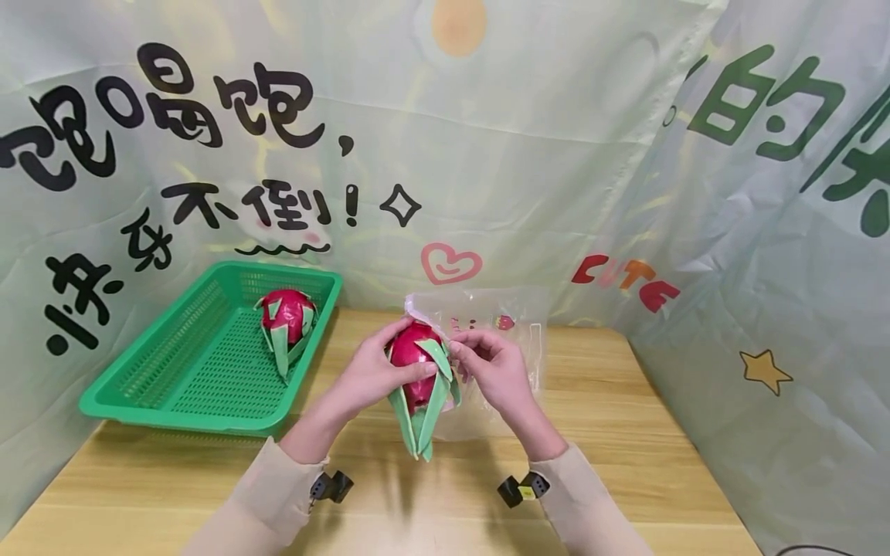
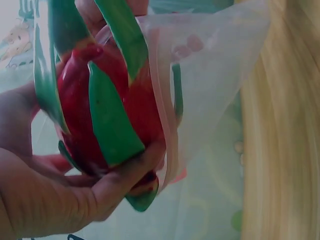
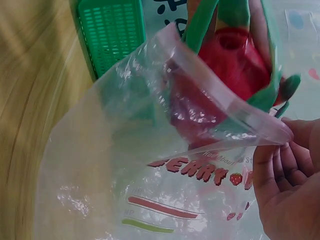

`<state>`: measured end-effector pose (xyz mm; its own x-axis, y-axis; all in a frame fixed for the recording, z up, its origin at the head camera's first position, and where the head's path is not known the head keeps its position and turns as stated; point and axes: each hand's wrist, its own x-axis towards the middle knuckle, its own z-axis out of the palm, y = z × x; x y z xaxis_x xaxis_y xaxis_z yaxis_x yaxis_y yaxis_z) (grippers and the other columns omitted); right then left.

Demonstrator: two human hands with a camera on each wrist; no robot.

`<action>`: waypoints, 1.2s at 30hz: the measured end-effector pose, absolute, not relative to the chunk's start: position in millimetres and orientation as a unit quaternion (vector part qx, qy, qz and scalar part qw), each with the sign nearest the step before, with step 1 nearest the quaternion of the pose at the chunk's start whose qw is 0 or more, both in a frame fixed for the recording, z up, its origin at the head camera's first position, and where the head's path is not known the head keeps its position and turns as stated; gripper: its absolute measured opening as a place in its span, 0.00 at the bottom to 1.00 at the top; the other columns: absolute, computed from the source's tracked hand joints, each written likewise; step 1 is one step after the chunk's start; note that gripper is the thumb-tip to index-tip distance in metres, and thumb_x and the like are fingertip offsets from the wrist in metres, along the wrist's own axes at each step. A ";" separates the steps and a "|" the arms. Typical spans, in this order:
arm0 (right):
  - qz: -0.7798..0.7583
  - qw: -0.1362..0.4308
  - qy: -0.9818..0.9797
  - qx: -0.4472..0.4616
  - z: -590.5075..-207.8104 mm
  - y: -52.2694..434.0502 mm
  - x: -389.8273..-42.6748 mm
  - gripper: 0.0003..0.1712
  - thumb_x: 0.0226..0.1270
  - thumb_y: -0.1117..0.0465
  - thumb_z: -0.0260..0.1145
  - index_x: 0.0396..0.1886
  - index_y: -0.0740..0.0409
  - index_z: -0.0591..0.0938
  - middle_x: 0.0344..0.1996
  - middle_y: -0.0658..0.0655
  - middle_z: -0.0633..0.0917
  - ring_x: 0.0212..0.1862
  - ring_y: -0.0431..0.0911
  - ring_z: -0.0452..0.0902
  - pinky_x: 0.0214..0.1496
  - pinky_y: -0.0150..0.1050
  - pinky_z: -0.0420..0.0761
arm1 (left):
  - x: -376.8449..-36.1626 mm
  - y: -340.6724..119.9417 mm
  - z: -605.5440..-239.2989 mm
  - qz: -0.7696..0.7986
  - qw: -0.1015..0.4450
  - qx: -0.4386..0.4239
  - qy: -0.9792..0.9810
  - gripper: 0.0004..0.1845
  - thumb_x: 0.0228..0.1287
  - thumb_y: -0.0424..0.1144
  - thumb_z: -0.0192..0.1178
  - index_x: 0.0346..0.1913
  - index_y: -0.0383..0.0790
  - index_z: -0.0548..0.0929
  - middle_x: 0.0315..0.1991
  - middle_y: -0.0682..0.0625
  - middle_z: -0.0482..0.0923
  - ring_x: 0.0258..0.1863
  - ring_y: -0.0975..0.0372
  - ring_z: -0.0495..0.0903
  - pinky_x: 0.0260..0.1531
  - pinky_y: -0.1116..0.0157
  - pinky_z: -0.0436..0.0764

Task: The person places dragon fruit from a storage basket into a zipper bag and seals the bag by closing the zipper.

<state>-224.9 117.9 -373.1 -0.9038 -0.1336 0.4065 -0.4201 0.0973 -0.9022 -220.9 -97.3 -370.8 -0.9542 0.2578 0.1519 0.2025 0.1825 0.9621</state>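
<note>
My left hand (image 1: pixel 389 364) grips a red dragon fruit (image 1: pixel 416 363) with green scales above the wooden table (image 1: pixel 612 417); the fruit (image 2: pixel 107 115) fills the left wrist view, fingers (image 2: pixel 125 175) curled under it. My right hand (image 1: pixel 480 355) pinches the open rim of a clear zip bag (image 1: pixel 504 320) beside the fruit. In the right wrist view the bag (image 3: pixel 150 165) has its mouth open, the fruit (image 3: pixel 235 60) sits at the opening, and my fingers (image 3: pixel 282 170) hold the bag's edge.
A green perforated plastic basket (image 1: pixel 188 371) stands at the left of the table with a second dragon fruit (image 1: pixel 287 320) inside. Printed pale-green cloth hangs behind and on both sides. The table's near part lies bare.
</note>
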 end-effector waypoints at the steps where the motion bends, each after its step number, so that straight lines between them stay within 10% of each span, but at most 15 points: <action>1: 0.644 0.107 -0.734 0.186 -373.4 117.4 -224.5 0.06 0.69 0.70 0.71 0.42 0.70 0.87 0.27 0.63 0.84 0.24 0.41 0.76 0.24 0.30 0.78 | -221.1 -95.6 -371.7 0.621 0.016 0.143 0.770 0.47 0.58 0.41 0.78 0.79 0.40 0.66 0.66 0.38 0.75 0.59 0.45 0.80 0.56 0.49 0.84; 22: 0.626 0.090 -0.755 0.176 -378.5 117.2 -222.6 0.08 0.71 0.66 0.71 0.45 0.67 0.88 0.32 0.59 0.86 0.27 0.41 0.77 0.26 0.32 0.80 | -219.3 -87.8 -388.8 0.371 -0.121 0.272 0.879 0.49 0.53 0.44 0.82 0.77 0.45 0.70 0.78 0.47 0.64 0.77 0.46 0.58 0.63 0.39 0.76; 36: 0.597 0.096 -0.771 0.198 -378.4 121.4 -223.0 0.10 0.70 0.67 0.72 0.47 0.66 0.88 0.30 0.63 0.85 0.30 0.42 0.80 0.29 0.34 0.84 | -223.7 -83.0 -398.2 0.244 -0.180 0.292 0.907 0.52 0.54 0.45 0.81 0.80 0.45 0.64 0.77 0.43 0.62 0.76 0.44 0.57 0.40 0.38 0.86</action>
<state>-223.0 121.4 -378.4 -0.9030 -0.1904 0.3852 -0.4206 0.2075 -0.8832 -223.7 -83.0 -398.2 -0.7640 0.4426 0.4694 0.6184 0.7097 0.3375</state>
